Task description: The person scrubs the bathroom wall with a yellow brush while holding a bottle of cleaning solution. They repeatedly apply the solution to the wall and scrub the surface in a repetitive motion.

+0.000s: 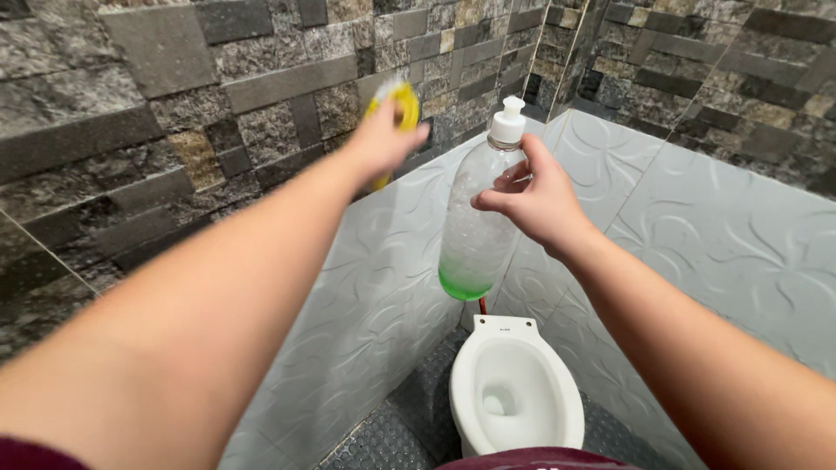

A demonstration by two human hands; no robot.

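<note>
A small toilet room: a white toilet bowl [515,392] stands on dark studded flooring [383,439], with pale embossed wall tiles [383,296] rising just beside it and rough grey stone-look tiles [174,113] above those

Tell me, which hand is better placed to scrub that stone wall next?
Probably the left. The left hand holds a yellow sponge right up against the dark stone wall. The right hand is busy gripping the clear bottle of green liquid, away from the wall.
</note>
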